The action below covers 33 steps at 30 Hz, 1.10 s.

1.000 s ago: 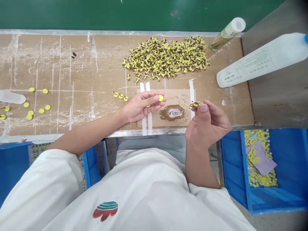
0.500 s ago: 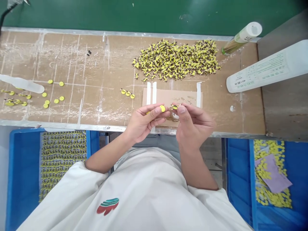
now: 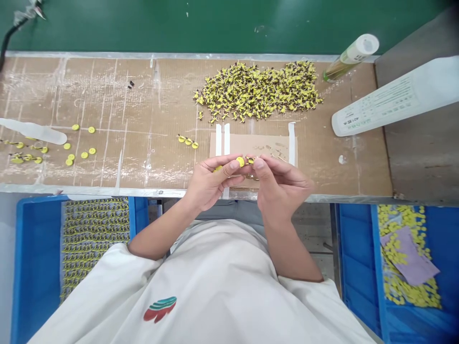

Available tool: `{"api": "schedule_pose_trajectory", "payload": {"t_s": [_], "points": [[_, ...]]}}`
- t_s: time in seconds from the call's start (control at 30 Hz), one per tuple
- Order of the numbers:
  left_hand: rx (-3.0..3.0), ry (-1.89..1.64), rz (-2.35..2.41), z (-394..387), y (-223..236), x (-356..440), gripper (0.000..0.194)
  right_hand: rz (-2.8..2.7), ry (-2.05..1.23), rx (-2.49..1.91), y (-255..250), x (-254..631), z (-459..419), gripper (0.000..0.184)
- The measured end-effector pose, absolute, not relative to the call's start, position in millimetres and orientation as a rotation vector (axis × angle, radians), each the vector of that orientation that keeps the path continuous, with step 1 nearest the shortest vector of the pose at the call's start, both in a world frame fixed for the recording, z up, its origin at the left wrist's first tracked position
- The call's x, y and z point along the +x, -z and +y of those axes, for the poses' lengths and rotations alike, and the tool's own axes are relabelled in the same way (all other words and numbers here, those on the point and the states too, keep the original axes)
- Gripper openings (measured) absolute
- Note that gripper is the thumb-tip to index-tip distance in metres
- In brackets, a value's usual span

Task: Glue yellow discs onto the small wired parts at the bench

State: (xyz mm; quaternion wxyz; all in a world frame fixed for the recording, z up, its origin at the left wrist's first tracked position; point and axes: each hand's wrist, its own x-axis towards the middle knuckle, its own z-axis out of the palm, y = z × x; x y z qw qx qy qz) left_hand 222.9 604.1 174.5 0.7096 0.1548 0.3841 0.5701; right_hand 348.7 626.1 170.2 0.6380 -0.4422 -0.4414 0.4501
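Observation:
Between the thumb and fingers of my left hand [image 3: 212, 182] is a small round yellow disc [image 3: 240, 161]. A bit of another yellow piece [image 3: 218, 168] shows behind the same hand. My right hand [image 3: 283, 186] pinches a tiny yellow-and-black figure [image 3: 250, 160] close beside the disc's right edge; whether the two touch I cannot tell. Both hands are over a taped cardboard sheet [image 3: 258, 142] at the table's front. Left of it lie several yellow discs with dark figures on them [image 3: 188, 141]. Behind is a large heap of small yellow-and-black figures [image 3: 258, 91].
A white glue bottle [image 3: 390, 98] and a clear tube of thin sticks [image 3: 353, 56] are at the right. Another white bottle [image 3: 39, 131] lies left among loose yellow discs [image 3: 84, 155]. Blue bins [image 3: 36, 267] with yellow pieces flank me, one holding a purple paper [image 3: 410, 258].
My right hand has moved left, bringing the figure closer to the disc in my left hand. The whole view has shifted slightly.

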Motion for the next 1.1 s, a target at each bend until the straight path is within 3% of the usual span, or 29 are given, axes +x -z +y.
{"api": "schedule_pose_trajectory", "payload": {"t_s": [1.1], "points": [[0.275, -1.302, 0.895, 602.7, -170.6, 226.2, 0.022, -1.252, -0.817, -0.991, -172.2, 349.3, 621.0, 0.016]]}}
